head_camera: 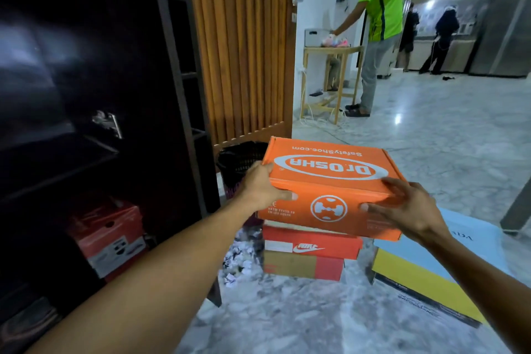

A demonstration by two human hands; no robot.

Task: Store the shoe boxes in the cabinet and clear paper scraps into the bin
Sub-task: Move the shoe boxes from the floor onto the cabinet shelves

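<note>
- Fingers (290, 196) of left hand (263, 185) clamp the near-left corner of the orange shoe box (330, 190): thumb on the lid edge, fingertips pressed to the front face.
- Right hand (408, 207) grips the near-right corner the same way, thumb up on the lid, fingers spread over the front face; slightly motion-blurred.
- Orange box thus sits between the two hands, lid closed, logo upside down from this view, tilted a little toward the camera.
- Underside of the orange box is at the top of a red shoe box (311, 244); cannot tell whether it rests there or is lifted just clear.
- Red box sits on the marble floor (287, 316).
- Yellow and light-blue box (425, 282) on the floor just right of the stack, under the right forearm.
- Paper scraps (241, 259), white and crumpled, lie on the floor just left of the stack.
- Black mesh bin (238, 164) stands beyond the scraps, behind the left hand, against a wood-slat panel (244, 46).
- Dark cabinet (86, 95) open on the left; a red-and-white shoe box (112, 241) already stands on a low shelf.
- Person in a green shirt (379, 0) bends over a small table (333, 50) far behind.
</note>
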